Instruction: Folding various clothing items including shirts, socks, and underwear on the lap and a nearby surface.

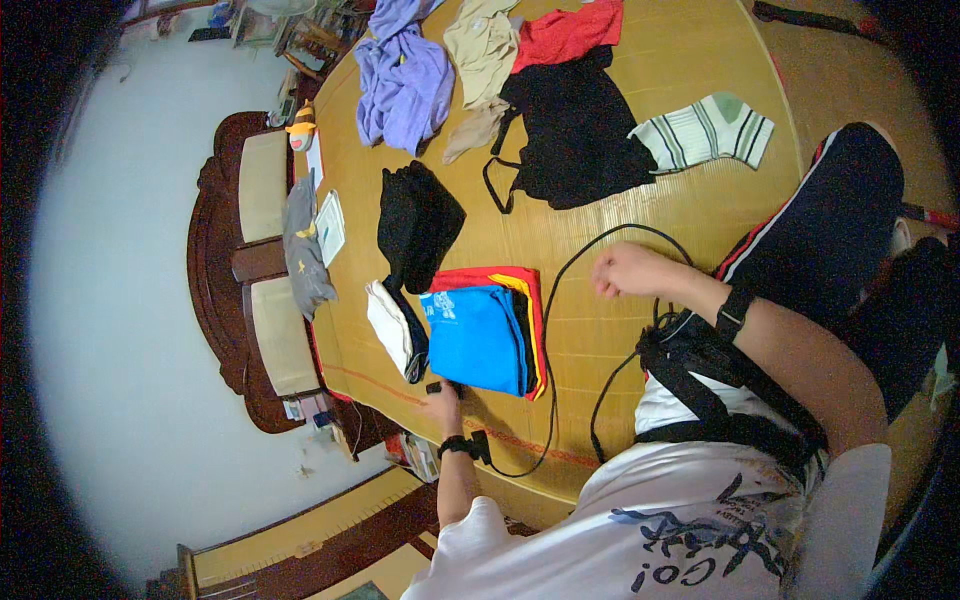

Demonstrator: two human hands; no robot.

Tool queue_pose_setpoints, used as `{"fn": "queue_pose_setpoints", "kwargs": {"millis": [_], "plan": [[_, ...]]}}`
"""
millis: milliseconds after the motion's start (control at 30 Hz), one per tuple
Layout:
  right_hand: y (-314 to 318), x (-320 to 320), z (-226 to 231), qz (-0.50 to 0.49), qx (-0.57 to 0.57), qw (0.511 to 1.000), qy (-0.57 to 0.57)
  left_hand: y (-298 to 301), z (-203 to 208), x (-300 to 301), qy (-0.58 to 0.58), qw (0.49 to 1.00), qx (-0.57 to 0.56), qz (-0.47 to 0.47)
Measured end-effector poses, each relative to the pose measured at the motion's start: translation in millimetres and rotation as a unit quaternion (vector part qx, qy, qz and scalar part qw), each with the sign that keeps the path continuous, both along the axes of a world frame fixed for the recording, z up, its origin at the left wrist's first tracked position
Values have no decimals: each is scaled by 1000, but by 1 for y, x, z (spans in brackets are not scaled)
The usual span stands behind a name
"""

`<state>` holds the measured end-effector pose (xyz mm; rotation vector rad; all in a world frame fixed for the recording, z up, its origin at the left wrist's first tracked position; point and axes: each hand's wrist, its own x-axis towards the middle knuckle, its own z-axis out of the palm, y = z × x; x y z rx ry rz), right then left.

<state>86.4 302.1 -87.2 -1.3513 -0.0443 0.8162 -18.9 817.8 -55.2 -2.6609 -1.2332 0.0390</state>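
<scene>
My left hand (442,404) is at the lower edge of a folded stack, fingers bent by a small black piece that I cannot make out. Beside it lies a folded blue garment (478,340) with a white print, on top of red and yellow folded cloth (537,330). A white and dark folded garment (392,328) touches the stack's left side. My right hand (637,271) hovers over the mat right of the stack, fingers loosely curved and holding nothing visible. Above the stack is a black folded garment (417,225).
Farther out on the woven mat (590,370) lie a black strappy top (575,135), striped socks (705,132), a purple garment (405,85), beige cloth (480,50) and red cloth (570,35). A black cable (556,370) loops across the mat. A wooden headboard (225,270) stands left.
</scene>
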Motion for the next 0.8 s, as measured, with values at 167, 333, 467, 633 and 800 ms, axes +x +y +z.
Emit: {"fn": "queue_pose_setpoints", "kwargs": {"millis": [167, 333, 467, 633, 800], "plan": [[-18, -1, -16, -64, -40, 997, -29, -81, 2, 2, 96, 994, -49, -28], [-21, -10, -5, -66, -89, 989, -100, -67, 47, -1, -179, 971, -31, -153], [-34, -6, -5, -67, -110, 989, -79, -185, 84, 60, -312, 919, 19, -241], [-36, -11, 13, -98, -97, 986, -98, -197, 9, 80, -3, 963, -187, -196], [-70, -6, 26, -122, -96, 985, -82, -205, 13, 99, 78, 976, -68, -193]]}}
